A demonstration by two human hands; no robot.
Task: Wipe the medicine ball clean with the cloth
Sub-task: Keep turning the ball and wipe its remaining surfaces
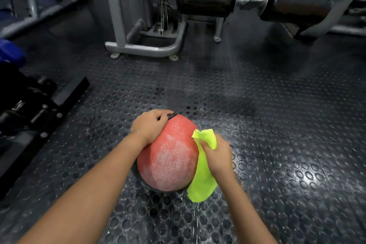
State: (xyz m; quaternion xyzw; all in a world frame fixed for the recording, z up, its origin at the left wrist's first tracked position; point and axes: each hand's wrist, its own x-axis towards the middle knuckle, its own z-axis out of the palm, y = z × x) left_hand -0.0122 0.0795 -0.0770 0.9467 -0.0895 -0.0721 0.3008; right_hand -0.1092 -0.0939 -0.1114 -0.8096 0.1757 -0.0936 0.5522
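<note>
A: Red medicine ball (168,156) sits on the studded rubber floor (277,125), under your left hand (151,126), fingers spread flat over its top, not gripping.

B: Right hand (216,157)?

A: Fingers clamped on the yellow-green cloth (204,176), pressed to the ball's right flank. Looks mid-wipe. Next: rotate the ball, wipe the unreached side.
</note>
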